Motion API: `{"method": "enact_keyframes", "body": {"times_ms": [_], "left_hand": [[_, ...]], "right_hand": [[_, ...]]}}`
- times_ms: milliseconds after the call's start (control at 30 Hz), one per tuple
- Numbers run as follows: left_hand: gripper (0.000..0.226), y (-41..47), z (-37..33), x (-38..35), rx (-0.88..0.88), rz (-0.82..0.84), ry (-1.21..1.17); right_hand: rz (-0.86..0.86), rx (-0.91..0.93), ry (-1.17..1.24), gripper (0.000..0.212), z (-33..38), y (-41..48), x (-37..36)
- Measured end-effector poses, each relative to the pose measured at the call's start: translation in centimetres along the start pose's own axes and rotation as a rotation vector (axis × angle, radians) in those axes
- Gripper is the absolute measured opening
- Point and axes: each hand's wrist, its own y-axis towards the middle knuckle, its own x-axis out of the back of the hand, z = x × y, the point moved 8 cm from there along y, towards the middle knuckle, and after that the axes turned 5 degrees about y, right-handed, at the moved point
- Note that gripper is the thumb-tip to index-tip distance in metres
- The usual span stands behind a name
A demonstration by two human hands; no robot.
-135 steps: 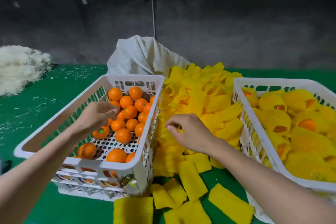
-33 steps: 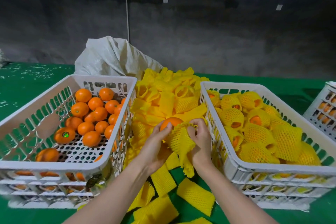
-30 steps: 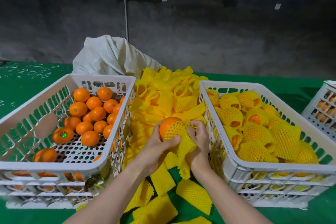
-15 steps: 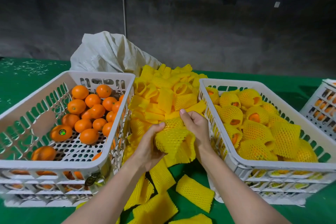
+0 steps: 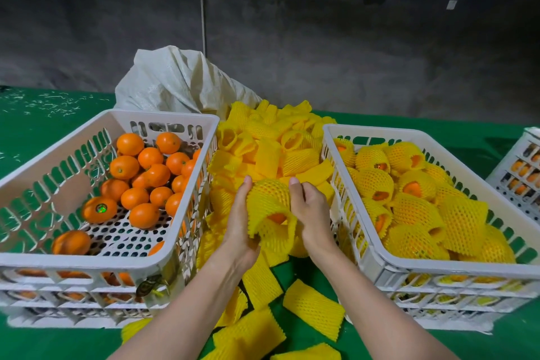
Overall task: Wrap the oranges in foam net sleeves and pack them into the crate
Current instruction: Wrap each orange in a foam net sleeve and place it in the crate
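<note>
With both palms cupping it at centre frame, the left hand (image 5: 241, 222) and right hand (image 5: 311, 210) grip the sleeved orange (image 5: 271, 210), fingers curled, apparently seating the net. The crate (image 5: 365, 240) of wrapped fruit waits lower right, within easy reach.

The orange (image 5: 276, 218) is almost fully covered by the foam net sleeve (image 5: 270, 202); only a small patch is seen at its opening. The fingers of the left hand (image 5: 241, 222) and the right hand (image 5: 311, 213) are partly hidden behind it. At the right edge of the frame a white crate (image 5: 526, 143) is cut off.
</note>
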Motion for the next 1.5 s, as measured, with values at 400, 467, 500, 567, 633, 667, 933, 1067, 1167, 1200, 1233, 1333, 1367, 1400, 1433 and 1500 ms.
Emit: {"method": "enact_keyframes", "body": {"times_ms": [400, 467, 500, 567, 633, 667, 933, 1067, 1167, 1200, 1233, 1333, 1367, 1400, 1433, 1500], "left_hand": [[0.023, 0.6, -1.6, 3.7, -0.062, -0.362, 0.182], [0.040, 0.3, -3.5, 3.9, -0.265, -0.446, 0.421], [0.046, 0.0, -4.4, 3.6, -0.388, -0.468, 0.565], [0.055, -0.7, -5.8, 2.6, -0.581, -0.475, 0.817], [0.058, -1.2, -6.6, 1.7, -0.713, -0.483, 1.035], [0.057, -1.3, -6.8, 1.4, -0.749, -0.503, 1.092], [0.065, 0.5, -2.7, 2.1, -0.366, -0.247, 0.496], [0.057, 0.3, -3.2, 1.1, -0.409, -0.162, 0.514], [0.056, -0.1, -3.6, 0.7, -0.455, -0.166, 0.571], [0.058, -0.1, -3.5, 0.8, -0.416, -0.188, 0.606], [0.062, 0.1, -3.2, 1.2, -0.318, -0.214, 0.644], [0.064, 0.0, -0.1, 0.9, 0.172, -0.064, 0.550], [0.063, -0.3, 0.5, 0.3, 0.265, -0.018, 0.461], [0.061, -0.4, 0.7, -0.2, 0.297, 0.005, 0.397], [0.057, -0.3, 0.6, -0.7, 0.286, 0.020, 0.365], [0.047, -0.1, 0.2, -1.2, 0.214, 0.012, 0.356]], "right_hand": [[0.231, -0.352, 0.399, 0.033, -2.2, -1.2, -2.9], [0.263, -0.423, 0.365, 0.041, -2.9, -1.7, -3.7], [0.245, -0.414, 0.332, 0.041, -3.0, -1.9, -3.9], [0.159, -0.383, 0.316, 0.031, -3.0, -2.1, -3.8], [0.060, -0.392, 0.346, 0.029, -3.6, -2.2, -3.3], [0.035, -0.414, 0.377, 0.028, -3.8, -2.2, -3.1], [0.129, -0.662, 0.891, 0.046, -3.9, -2.4, -3.4], [0.207, -0.704, 0.999, 0.042, -3.4, -2.6, -3.6], [0.209, -0.651, 0.984, 0.037, -3.4, -2.5, -3.4], [0.197, -0.607, 0.954, 0.038, -3.3, -2.3, -3.1], [0.184, -0.558, 0.916, 0.038, -3.1, -2.1, -2.6], [0.172, -0.383, 0.727, 0.027, -2.7, -1.5, -1.3], [0.177, -0.322, 0.650, 0.024, -2.4, -1.3, -0.9], [0.192, -0.252, 0.570, 0.027, -2.0, -1.2, -0.6], [0.222, -0.185, 0.507, 0.031, -1.5, -1.3, -0.4], [0.273, -0.109, 0.456, 0.041, -0.7, -1.6, -0.3]]}}
